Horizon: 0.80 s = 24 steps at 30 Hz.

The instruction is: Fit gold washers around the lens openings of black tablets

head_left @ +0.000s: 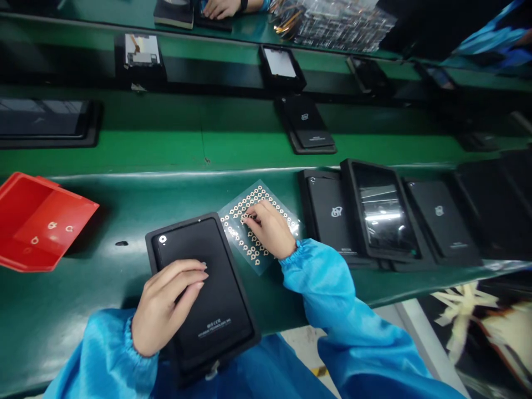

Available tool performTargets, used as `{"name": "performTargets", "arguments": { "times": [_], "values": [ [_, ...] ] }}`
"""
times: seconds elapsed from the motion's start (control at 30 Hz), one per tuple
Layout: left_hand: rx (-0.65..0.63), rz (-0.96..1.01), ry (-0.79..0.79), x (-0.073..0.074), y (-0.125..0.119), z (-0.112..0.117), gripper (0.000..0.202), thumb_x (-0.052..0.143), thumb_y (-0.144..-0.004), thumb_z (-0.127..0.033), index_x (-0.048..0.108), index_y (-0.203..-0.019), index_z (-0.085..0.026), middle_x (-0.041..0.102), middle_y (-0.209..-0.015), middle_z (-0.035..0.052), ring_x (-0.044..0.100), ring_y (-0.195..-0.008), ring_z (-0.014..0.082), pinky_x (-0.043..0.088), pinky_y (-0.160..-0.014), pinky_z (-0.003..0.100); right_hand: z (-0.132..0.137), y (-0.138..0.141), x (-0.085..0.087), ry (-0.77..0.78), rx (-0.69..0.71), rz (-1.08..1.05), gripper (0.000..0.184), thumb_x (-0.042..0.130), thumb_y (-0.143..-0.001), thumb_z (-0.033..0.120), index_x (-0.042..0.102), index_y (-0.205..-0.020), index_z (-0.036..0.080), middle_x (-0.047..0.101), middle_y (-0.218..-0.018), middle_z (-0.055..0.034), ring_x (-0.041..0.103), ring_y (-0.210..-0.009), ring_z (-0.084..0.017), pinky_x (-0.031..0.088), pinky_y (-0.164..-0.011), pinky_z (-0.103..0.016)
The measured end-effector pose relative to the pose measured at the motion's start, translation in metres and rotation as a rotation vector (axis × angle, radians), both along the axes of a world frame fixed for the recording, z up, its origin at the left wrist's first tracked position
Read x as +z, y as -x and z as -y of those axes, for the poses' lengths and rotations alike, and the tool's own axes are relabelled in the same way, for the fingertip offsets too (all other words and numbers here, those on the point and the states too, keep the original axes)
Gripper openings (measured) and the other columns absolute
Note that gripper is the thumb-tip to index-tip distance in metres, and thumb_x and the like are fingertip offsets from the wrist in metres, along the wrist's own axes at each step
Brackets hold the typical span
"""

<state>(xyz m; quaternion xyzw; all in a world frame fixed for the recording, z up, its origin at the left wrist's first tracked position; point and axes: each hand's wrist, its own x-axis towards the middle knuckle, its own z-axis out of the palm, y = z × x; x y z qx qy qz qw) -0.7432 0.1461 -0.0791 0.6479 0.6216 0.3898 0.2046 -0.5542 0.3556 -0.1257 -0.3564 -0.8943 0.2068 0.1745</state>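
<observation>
Two hands in blue sleeves work at the near edge of a green table (124, 194). The left hand (166, 302) lies flat on the back of a black tablet (220, 299), fingers loosely together and stretched toward its middle. It presses down and grips nothing. The tablet sits face down in a dark tray, with its lower end jutting past the table edge toward the person.

The right hand (270, 228) is curled over a clear sheet (249, 202) just right of the tablet. Its fingertips are bent down onto rows of small pale rings (243, 206). Whether a ring is pinched between them cannot be told.

The rings look thin, light and sticky-backed. They would likely curl or cling, so each is best lifted by its outer edge with a nail or fingertip. The sheet is limp film and would probably slide unless pinned. The tablet looks stiff with a smooth back, and is best held by its long edges. Its glass side is probably the fragile one.

A red bin (25, 205) with a few loose rings stands well to the left. More tablets (332, 216) lie in a row to the right, one screen up (382, 213). Another person's hand (220, 8) shows at the far edge.
</observation>
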Motion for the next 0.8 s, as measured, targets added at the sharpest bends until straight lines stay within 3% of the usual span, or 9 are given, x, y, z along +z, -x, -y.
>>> {"name": "performTargets", "arguments": {
  "times": [0.27, 0.4, 0.5, 0.6, 0.7, 0.8],
  "values": [
    [0.003, 0.02, 0.009, -0.001, 0.005, 0.0, 0.02, 0.054, -0.091, -0.009, 0.062, -0.103, -0.023, 0.065, -0.108, 0.0011, 0.062, -0.101, 0.0095, 0.048, -0.09, 0.019, -0.005, 0.014, 0.006, -0.01, -0.021, 0.035, 0.015, 0.051, -0.085, 0.009, 0.05, -0.076, 0.02, 0.055, -0.082, -0.0054, 0.054, -0.08, -0.022, 0.043, -0.074, -0.033],
    [0.028, 0.099, 0.036, -0.003, 0.005, -0.004, 0.017, 0.053, -0.092, -0.015, 0.064, -0.101, -0.024, 0.066, -0.106, 0.001, 0.064, -0.098, 0.0106, 0.049, -0.086, 0.019, 0.003, 0.018, 0.021, -0.056, 0.029, 0.003, 0.018, 0.048, -0.086, 0.006, 0.049, -0.075, 0.02, 0.057, -0.079, -0.004, 0.056, -0.075, -0.02, 0.045, -0.07, -0.03],
    [0.097, 0.273, 0.222, 0.0, -0.003, -0.007, 0.016, 0.053, -0.091, -0.021, 0.067, -0.099, -0.024, 0.069, -0.091, 0.0005, 0.064, -0.076, 0.0097, 0.049, -0.068, 0.019, 0.036, 0.025, 0.042, -0.051, 0.147, -0.092, 0.014, 0.045, -0.093, 0.01, 0.051, -0.084, 0.02, 0.059, -0.076, -0.0013, 0.059, -0.07, -0.016, 0.046, -0.064, -0.027],
    [0.16, 0.613, 0.46, 0.006, -0.013, -0.011, 0.014, 0.059, -0.085, -0.028, 0.068, -0.089, -0.018, 0.067, -0.072, 0.0009, 0.056, -0.058, 0.0086, 0.044, -0.057, 0.019, 0.075, 0.033, 0.063, -0.065, 0.335, -0.233, 0.016, 0.038, -0.1, 0.015, 0.054, -0.098, 0.019, 0.063, -0.083, -0.0025, 0.064, -0.076, -0.015, 0.049, -0.069, -0.025],
    [0.209, 0.868, 0.507, 0.008, -0.015, -0.013, 0.036, 0.065, -0.078, -0.049, 0.062, -0.074, -0.013, 0.064, -0.065, 0.0035, 0.053, -0.05, 0.008, 0.042, -0.052, 0.02, 0.092, 0.038, 0.073, -0.177, 0.479, -0.34, 0.023, 0.032, -0.101, 0.013, 0.055, -0.104, 0.018, 0.067, -0.09, -0.0053, 0.067, -0.081, -0.015, 0.051, -0.075, -0.025],
    [0.239, 0.951, 0.491, 0.008, -0.012, -0.009, 0.056, 0.064, -0.069, -0.069, 0.056, -0.072, -0.014, 0.062, -0.061, 0.0042, 0.052, -0.046, 0.0083, 0.038, -0.045, 0.019, 0.091, 0.042, 0.074, -0.294, 0.56, -0.388, 0.028, 0.032, -0.097, 0.008, 0.057, -0.105, 0.017, 0.07, -0.092, -0.0064, 0.069, -0.081, -0.015, 0.052, -0.074, -0.023]
  ]
}}
